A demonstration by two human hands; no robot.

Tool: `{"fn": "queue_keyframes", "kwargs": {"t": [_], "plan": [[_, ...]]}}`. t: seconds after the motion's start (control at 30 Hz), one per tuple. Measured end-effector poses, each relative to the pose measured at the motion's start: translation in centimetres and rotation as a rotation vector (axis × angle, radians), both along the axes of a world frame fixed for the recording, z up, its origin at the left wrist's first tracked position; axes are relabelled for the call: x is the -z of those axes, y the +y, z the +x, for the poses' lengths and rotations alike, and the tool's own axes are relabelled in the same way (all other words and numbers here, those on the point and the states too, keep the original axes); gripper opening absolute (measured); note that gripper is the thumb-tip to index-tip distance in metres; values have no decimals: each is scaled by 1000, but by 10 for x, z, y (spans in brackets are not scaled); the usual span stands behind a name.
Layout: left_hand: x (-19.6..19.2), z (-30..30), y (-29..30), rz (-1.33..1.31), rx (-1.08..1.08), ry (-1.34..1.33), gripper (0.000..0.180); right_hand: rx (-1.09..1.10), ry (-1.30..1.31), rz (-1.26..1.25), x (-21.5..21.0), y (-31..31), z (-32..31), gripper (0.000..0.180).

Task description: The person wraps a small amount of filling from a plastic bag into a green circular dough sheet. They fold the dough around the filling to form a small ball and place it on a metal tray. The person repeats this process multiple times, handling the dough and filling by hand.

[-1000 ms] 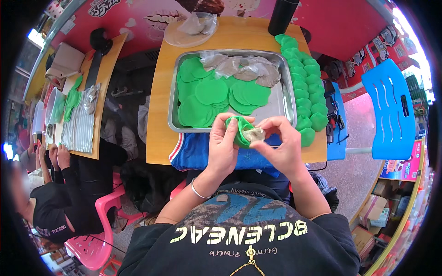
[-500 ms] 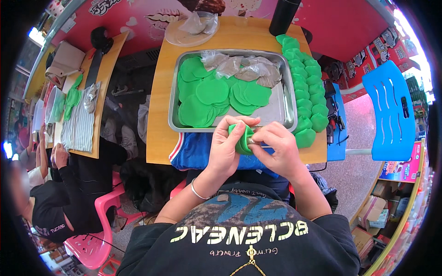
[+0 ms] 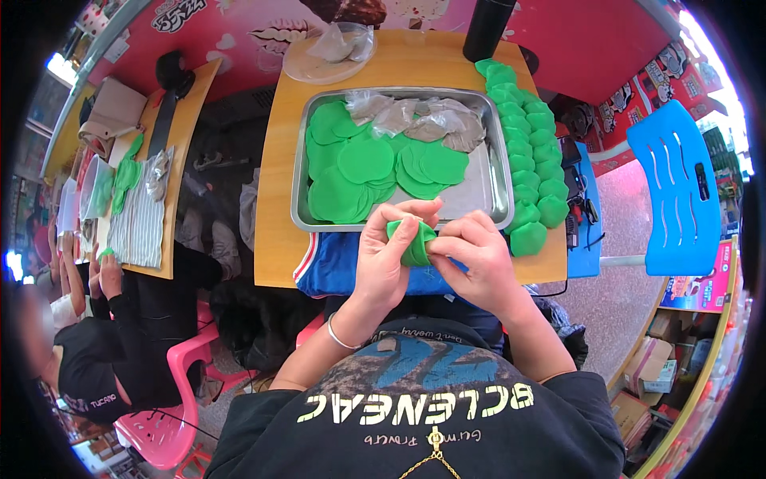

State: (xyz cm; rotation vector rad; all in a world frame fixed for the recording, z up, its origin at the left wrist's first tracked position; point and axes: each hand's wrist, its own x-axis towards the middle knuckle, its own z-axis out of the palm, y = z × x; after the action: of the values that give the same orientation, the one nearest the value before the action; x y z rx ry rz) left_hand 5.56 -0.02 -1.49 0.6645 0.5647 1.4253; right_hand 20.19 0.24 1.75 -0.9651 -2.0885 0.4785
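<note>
My left hand (image 3: 386, 255) is closed around a folded, thin green round piece (image 3: 416, 244), holding it above the near rim of the metal tray. The fingertips of my right hand (image 3: 477, 259) pinch the right edge of the same piece. Whether anything lies inside its folds is hidden. In the metal tray (image 3: 511, 209) lie overlapping flat green discs (image 3: 366, 161) and clear plastic bags (image 3: 444, 121) with grey-brown contents. Along the right edge of the table, folded green pieces (image 3: 523, 178) of a similar look stand packed in rows.
A round clear lid or dish (image 3: 307, 65) with a small bag sits at the table's far left. A black cylinder (image 3: 488, 30) stands far right. Blue cloth (image 3: 331, 263) lies beneath the tray's near side. A blue chair (image 3: 672, 191) is right; a co-worker (image 3: 100, 351) sits left.
My hands have shifted slightly left with the green piece, and the right fingertips have moved along its edge. At the left table, the co-worker's hands have risen and parted a little.
</note>
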Motion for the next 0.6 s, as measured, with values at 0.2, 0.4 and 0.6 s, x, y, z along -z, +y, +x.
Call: {"fn": "queue_keyframes", "kwargs": {"t": [0.2, 0.4, 0.6], "plan": [[-5, 1, -4, 115, -39, 140, 19, 27, -67, 9, 2, -8, -8, 27], [-7, 5, -9, 147, -36, 123, 35, 38, 244, -164, 5, -11, -10, 33], [-3, 5, -11, -37, 31, -66, 30, 132, 120, 9, -1, -9, -5, 28]]}}
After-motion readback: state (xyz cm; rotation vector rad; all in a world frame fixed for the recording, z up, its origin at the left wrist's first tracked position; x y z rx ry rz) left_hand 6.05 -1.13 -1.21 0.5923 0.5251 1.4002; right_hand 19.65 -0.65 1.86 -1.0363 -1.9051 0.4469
